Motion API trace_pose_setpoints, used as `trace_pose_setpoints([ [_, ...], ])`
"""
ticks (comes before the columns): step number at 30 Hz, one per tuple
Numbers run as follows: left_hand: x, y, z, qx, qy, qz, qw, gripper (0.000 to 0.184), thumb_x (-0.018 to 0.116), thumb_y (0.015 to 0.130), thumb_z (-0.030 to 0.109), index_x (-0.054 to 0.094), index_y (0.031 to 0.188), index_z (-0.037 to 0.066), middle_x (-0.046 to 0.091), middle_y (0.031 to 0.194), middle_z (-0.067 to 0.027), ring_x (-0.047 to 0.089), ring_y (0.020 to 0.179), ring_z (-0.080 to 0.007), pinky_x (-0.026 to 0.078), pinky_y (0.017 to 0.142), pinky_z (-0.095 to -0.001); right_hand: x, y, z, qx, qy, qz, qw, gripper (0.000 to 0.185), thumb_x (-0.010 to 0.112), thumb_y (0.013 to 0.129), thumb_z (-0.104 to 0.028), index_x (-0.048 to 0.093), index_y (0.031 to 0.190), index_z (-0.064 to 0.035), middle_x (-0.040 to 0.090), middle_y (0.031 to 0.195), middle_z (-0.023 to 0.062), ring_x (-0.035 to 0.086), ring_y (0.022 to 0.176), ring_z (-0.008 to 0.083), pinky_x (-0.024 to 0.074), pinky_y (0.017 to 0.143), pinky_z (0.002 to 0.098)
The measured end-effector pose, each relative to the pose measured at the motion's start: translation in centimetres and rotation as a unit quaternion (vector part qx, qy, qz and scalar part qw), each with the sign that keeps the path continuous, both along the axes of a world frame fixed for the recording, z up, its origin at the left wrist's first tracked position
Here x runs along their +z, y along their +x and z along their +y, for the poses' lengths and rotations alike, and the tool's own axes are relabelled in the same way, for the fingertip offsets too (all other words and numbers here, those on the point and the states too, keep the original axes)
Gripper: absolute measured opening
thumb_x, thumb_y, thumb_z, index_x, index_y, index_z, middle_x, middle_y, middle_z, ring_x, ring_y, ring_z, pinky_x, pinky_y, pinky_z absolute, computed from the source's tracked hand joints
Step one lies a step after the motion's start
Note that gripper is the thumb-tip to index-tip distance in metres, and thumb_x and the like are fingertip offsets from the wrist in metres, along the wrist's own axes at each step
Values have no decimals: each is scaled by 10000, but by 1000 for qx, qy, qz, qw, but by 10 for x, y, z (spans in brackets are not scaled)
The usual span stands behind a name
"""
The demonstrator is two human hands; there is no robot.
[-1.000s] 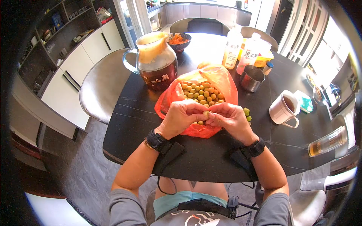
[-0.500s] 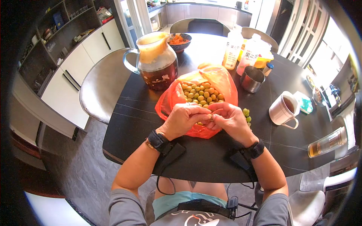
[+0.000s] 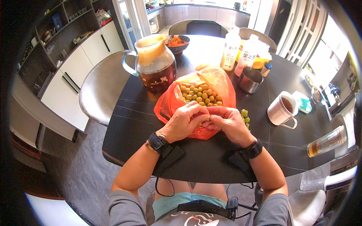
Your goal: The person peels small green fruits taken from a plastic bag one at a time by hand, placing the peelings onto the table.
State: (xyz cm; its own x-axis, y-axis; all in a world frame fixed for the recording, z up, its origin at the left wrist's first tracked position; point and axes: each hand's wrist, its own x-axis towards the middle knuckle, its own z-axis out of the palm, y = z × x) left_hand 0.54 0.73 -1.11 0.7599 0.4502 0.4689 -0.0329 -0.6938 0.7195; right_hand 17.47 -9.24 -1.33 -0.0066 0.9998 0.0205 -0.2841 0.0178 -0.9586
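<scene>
An orange-red plastic bag [image 3: 171, 98] stands open on the black table, filled with small round yellow-green fruits [image 3: 201, 93]. My left hand [image 3: 188, 118] and my right hand [image 3: 228, 122] meet over the bag's near side, fingertips pinched together. Whatever sits between the fingers is mostly hidden; only a small greenish bit shows. Several green fruits [image 3: 245, 117] lie on the table just beyond my right hand, partly covered by it. Each wrist wears a black strap.
Left of the bag stands a glass pitcher [image 3: 155, 69] of dark liquid, with a bowl [image 3: 178, 44] of orange pieces behind. To the right are drink bottles [image 3: 229, 52], a metal cup [image 3: 250, 80], a white mug [image 3: 279, 109] of tea and a glass tumbler [image 3: 326, 141] near the edge.
The fingers have shifted slightly, with my right index finger now straighter and the fingertips closer together. The view has moved a little; the bag and other objects stay in place.
</scene>
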Motion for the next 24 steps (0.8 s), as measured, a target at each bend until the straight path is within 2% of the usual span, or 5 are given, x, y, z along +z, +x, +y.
trace_pose_setpoints([
  [9, -2, 0, 0, -4, 27, -3, 1000, 94, 663, 830, 80, 646, 898, 17, 605, 835, -80, 600, 796, -203, 483, 730, -300, -2, 1, 1, -39, 14, -118, 992, 268, 564, 890, -69, 587, 1110, 83, 652, 947, 79, 647, 815, 115, 537, 732, 233],
  [12, -3, 0, -2, -4, -7, -7, 1000, 83, 659, 824, 69, 622, 877, 17, 577, 806, -102, 594, 738, -232, 485, 688, -317, -2, 0, 1, -38, 14, -121, 992, 259, 557, 880, -48, 592, 1100, 84, 654, 937, 75, 647, 802, 109, 534, 732, 232],
  [15, -4, 0, -2, -11, -3, -3, 1000, 87, 648, 843, 73, 607, 884, 7, 570, 824, -91, 590, 736, -190, 485, 677, -301, 2, -1, 0, -31, 21, -125, 991, 257, 564, 875, -42, 594, 1098, 82, 654, 941, 77, 648, 803, 112, 535, 737, 236],
  [17, -6, 1, -4, -22, -145, 7, 989, 107, 628, 875, 92, 586, 908, -1, 556, 842, -75, 578, 734, -145, 484, 663, -283, 5, -1, 0, -29, 19, -126, 991, 256, 566, 873, -39, 594, 1096, 84, 653, 942, 77, 648, 804, 113, 535, 737, 236],
  [24, -5, 2, -5, -30, -183, 19, 982, 118, 603, 904, 115, 568, 923, 3, 543, 849, -52, 561, 727, -96, 477, 645, -251, 5, -1, 0, -26, 25, -109, 993, 254, 562, 870, -29, 590, 1088, 97, 654, 941, 83, 649, 793, 113, 538, 730, 238],
])
